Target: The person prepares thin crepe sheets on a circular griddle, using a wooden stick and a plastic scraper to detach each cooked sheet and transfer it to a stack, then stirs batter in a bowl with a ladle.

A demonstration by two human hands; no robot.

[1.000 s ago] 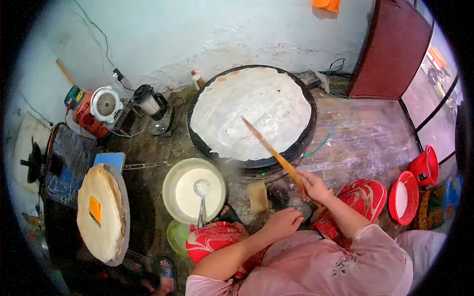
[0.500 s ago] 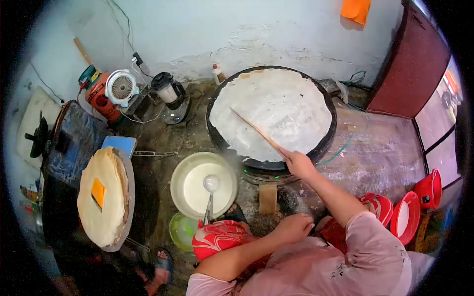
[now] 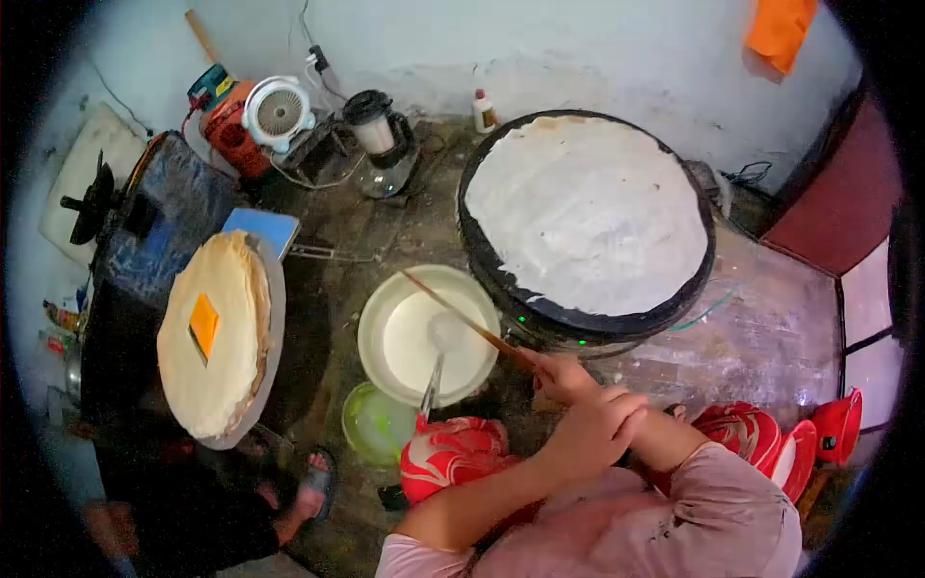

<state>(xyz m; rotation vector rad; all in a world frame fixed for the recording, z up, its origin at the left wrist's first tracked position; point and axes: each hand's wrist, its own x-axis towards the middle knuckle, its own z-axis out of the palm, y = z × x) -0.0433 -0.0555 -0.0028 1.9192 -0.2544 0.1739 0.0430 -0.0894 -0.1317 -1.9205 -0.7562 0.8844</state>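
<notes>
My right hand (image 3: pixel 564 378) grips the end of a long wooden spatula (image 3: pixel 458 313), whose blade reaches across the top of a pale bowl (image 3: pixel 374 358) of white batter. My left hand (image 3: pixel 602 424) rests against the right forearm, fingers bent together; nothing shows in it. A metal ladle (image 3: pixel 434 378) stands in the batter, its handle leaning on the rim. On the round black griddle (image 3: pixel 708 279) lies a wide, thin white sheet of batter (image 3: pixel 588 212).
Stacked flatbreads (image 3: pixel 217 385) with an orange packet stand at left, beside another person's sandalled foot (image 3: pixel 313 486). A blender (image 3: pixel 381 144), a small fan (image 3: pixel 279 114) and a bottle (image 3: pixel 484 113) are at the back. A green bowl (image 3: pixel 376 424) sits below the batter bowl. Red containers (image 3: pixel 836 427) are at right.
The view has shifted left. The spatula has left the griddle and moved over the batter bowl. My right hand has come back nearer my body, and my left hand now meets the right arm.
</notes>
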